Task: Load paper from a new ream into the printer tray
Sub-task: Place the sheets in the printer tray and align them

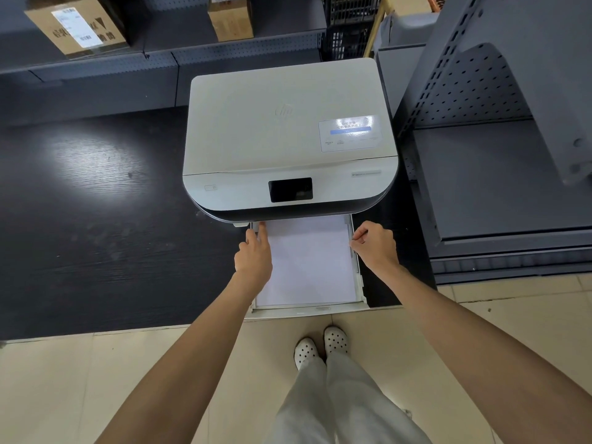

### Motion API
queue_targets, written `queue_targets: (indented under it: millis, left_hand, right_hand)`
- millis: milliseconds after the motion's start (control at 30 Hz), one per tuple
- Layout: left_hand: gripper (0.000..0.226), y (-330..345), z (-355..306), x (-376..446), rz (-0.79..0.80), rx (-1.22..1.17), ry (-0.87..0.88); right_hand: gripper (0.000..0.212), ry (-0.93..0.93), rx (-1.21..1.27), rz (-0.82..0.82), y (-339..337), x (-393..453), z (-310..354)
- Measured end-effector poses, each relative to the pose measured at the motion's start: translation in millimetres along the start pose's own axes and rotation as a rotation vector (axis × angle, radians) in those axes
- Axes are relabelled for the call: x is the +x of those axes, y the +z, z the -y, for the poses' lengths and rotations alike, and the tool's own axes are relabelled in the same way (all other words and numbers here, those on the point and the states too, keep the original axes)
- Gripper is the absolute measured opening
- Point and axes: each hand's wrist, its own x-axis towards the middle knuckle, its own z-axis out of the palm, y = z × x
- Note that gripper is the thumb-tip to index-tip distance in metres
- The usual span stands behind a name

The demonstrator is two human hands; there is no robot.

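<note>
**Head view: paper lies in the tray, and the risk sits at the side guides**

Head camera looks down on a white printer [288, 136] standing on a dark table [96, 219], with its paper tray [360, 283] pulled out toward the person. A stack of white paper [309, 261] already lies flat inside the tray, its far end reaching under the printer body. No ream wrapper shows anywhere.

The left hand [254, 254] rests at the tray's left wall, forefinger stretched forward along the paper's edge and touching the guide area near the printer; the other fingers look loosely bent and hold nothing that I can see. The right hand [374, 243] has its fingers curled and appears to pinch the tray's right side rail or width guide; exactly what it grips is too small to tell.

Trouble from here would likely come from squeezing the guides too hard, which would bow the sheets and cause misfeeds. Leaving them loose could let the stack skew instead. The near edge of the paper seems slightly angled against the tray front, so pushing the tray home now might crumple a corner. A forefinger left near the slot could also get nipped as the tray slides in.
</note>
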Motion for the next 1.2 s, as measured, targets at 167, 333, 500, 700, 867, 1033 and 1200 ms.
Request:
queue_targets:
  millis: [167, 333, 500, 700, 867, 1033, 1200]
  left_hand:
    - [0.079, -1.6, 3.4, 3.6, 0.003, -0.023, 0.005]
    - [0.073, -2.6, 6.3, 10.4, 0.016, -0.011, 0.009]
    - [0.075, -2.5, 6.8, 11.8, 0.009, 0.024, 0.007]
    - [0.069, 7.6, 14.7, -0.9, -0.117, -0.279, -0.002]
    - [0.021, 15.1, 30.2, -10.3, -0.228, -0.756, -0.193]
    - [0.008, 15.0, 34.5, -13.2, -0.241, -0.855, -0.253]
    - [0.01, 13.5, 28.6, -10.7, -0.249, -0.868, -0.281]
  right_hand:
    - [0.007, -0.01, -0.005, -0.003, 1.0, -0.4, -0.8]
    - [0.007, -0.009, 0.001, 0.001, 1.2, -0.5, -1.2]
    - [0.007, -0.004, -0.003, 0.004, 1.5, -0.1, -0.9]
    - [0.006, 0.005, -0.01, -0.006, 0.8, -1.5, 0.4]
    - [0.004, 0.059, 0.019, -0.029, -1.4, 0.0, 3.4]
    - [0.003, 0.116, 0.045, -0.025, -3.7, 0.6, 4.3]
    - [0.006, 0.1, 0.036, -0.031, -2.6, -0.5, 7.0]
